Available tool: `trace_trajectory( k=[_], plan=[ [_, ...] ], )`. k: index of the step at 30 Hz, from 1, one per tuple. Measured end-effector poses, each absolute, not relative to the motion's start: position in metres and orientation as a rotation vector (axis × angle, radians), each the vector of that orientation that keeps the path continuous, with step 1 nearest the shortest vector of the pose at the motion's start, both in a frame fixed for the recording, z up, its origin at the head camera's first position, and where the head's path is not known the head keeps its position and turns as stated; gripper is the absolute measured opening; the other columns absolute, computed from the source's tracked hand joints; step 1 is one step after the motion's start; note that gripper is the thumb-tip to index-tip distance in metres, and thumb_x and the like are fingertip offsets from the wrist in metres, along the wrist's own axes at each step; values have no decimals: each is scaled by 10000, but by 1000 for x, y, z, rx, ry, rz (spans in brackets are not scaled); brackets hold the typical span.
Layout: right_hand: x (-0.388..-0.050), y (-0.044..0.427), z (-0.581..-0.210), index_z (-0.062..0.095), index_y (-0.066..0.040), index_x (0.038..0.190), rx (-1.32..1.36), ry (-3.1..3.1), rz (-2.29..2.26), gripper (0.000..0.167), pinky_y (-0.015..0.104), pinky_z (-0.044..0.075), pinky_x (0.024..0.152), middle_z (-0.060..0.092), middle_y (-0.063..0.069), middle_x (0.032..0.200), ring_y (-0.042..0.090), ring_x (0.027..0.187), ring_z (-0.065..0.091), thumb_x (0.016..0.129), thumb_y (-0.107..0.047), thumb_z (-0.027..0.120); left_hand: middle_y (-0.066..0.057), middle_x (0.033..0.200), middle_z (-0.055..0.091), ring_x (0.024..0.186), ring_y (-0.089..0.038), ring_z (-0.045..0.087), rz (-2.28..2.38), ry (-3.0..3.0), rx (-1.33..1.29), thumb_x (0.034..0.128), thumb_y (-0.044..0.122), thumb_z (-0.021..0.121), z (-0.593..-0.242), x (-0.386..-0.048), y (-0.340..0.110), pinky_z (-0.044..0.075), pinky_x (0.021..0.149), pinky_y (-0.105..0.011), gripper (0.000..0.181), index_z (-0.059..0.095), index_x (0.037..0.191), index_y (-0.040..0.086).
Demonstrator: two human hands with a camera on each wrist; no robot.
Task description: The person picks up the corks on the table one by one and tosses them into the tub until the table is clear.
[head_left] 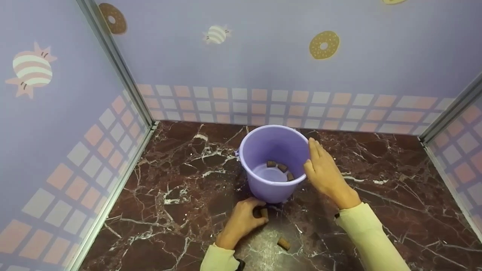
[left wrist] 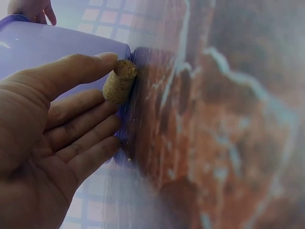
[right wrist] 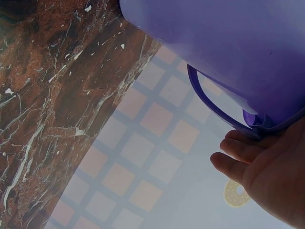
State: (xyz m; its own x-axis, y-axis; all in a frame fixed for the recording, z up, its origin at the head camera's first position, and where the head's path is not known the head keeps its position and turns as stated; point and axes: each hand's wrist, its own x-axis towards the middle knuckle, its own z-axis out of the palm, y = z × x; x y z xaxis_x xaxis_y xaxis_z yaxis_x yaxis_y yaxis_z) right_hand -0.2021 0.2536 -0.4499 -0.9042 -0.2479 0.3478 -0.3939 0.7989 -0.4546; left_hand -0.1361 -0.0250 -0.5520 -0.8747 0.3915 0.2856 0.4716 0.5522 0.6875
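Note:
A purple bucket [head_left: 271, 190] stands upright on the dark marbled surface, with several brown corks [head_left: 282, 167] lying inside on its bottom. In front of its base, my left hand [head_left: 243, 222] pinches a cork [left wrist: 120, 82] between thumb and fingers, low over the surface. Another cork [head_left: 284, 243] lies loose nearer to me. My right hand [head_left: 325, 173] rests against the bucket's right rim, its fingers fairly straight. The right wrist view shows those fingers touching the rim beside the purple handle [right wrist: 209, 102], which hangs down the outside.
Behind the bucket rises a lilac wall [head_left: 263, 64] printed with donuts, sweets and pink and white squares. Side walls [head_left: 49, 124] close off the marbled surface [head_left: 180, 180] at left and right, with metal strips [head_left: 116, 180] along their edges.

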Motion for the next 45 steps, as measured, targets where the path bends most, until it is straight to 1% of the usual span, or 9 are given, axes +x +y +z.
trace_trajectory(
  k=[8, 13, 22, 32, 42, 45],
  plan=[
    [-202, 254, -450, 242, 187, 1585, 496, -2739, 772, 665, 600, 204, 1269, 290, 369, 1641, 517, 1538, 262, 1024, -122, 419, -87, 1089, 772, 1001, -229, 737, -1251, -2703, -782, 762, 48, 935, -552, -134, -24, 599, 915, -327, 360, 788, 1087, 2],
    [-202, 254, -449, 216, 175, 1599, 479, -2774, 778, 668, 595, 186, 1275, 264, 358, 1657, 506, 1550, 241, 1032, -118, 415, -76, 1062, 776, 979, -222, 736, -1235, -2732, -784, 781, 31, 912, -551, -133, -23, 603, 892, -318, 334, 794, 1092, 11],
    [-204, 254, -449, 217, 176, 1598, 483, -2771, 772, 671, 593, 188, 1275, 267, 370, 1650, 512, 1545, 248, 1027, -99, 438, -58, 1037, 776, 959, -184, 729, -1192, -2732, -816, 787, 30, 908, -550, -134, -21, 599, 880, -296, 313, 801, 1081, 26],
    [-204, 254, -449, 224, 179, 1594, 486, -2757, 774, 669, 596, 197, 1272, 275, 373, 1644, 517, 1541, 254, 1026, -95, 447, -63, 1084, 779, 1013, -187, 731, -1170, -2746, -844, 787, 37, 914, -551, -134, -21, 594, 928, -308, 337, 801, 1103, 33],
    [-203, 254, -448, 218, 172, 1600, 480, -2775, 778, 668, 585, 181, 1278, 256, 344, 1667, 495, 1556, 235, 1030, -100, 435, -60, 1031, 786, 974, -164, 735, -1203, -2677, -855, 782, -22, 887, -553, -133, -22, 601, 880, -284, 295, 813, 1065, 11],
    [-203, 254, -448, 224, 172, 1598, 481, -2774, 775, 665, 585, 184, 1278, 258, 340, 1669, 492, 1558, 235, 1030, -104, 431, -59, 1029, 786, 977, -159, 734, -1222, -2682, -843, 787, -19, 888, -553, -133, -22, 600, 887, -282, 289, 813, 1066, 8]
  ],
)
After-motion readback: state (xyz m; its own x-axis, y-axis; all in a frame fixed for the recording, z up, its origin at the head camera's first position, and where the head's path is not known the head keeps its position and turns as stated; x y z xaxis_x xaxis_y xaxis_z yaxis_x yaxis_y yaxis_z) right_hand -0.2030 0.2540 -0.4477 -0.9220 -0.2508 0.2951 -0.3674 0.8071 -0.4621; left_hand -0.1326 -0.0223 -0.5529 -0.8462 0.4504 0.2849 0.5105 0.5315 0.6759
